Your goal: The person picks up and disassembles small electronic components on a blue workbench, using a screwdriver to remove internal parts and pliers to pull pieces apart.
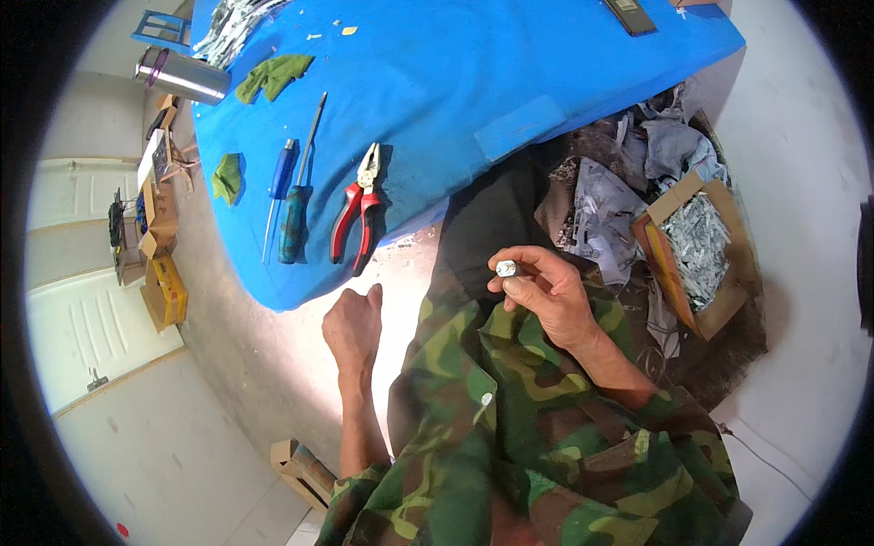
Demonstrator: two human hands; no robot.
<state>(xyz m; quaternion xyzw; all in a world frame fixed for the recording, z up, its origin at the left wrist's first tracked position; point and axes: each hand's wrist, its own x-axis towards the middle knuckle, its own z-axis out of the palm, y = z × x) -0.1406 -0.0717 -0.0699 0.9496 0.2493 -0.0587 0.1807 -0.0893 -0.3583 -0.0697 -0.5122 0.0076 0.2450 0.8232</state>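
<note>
Between the thumb and fingers of my right hand, in front of my body, is a small pale metal-looking piece. Its exact kind is too small to tell. My left hand is curled into a fist just off the table's near edge, and the inside of the fist is hidden. Closest to it on the blue-covered table lie pliers with red and black handles. Left of them rest a long screwdriver with a dark teal handle and a thinner blue-handled screwdriver.
Green cloth pieces, a steel flask and a heap of pale strips sit on the table's left. At far right is a phone-like dark object. Beside my right arm stands a cardboard box full of small pale pieces.
</note>
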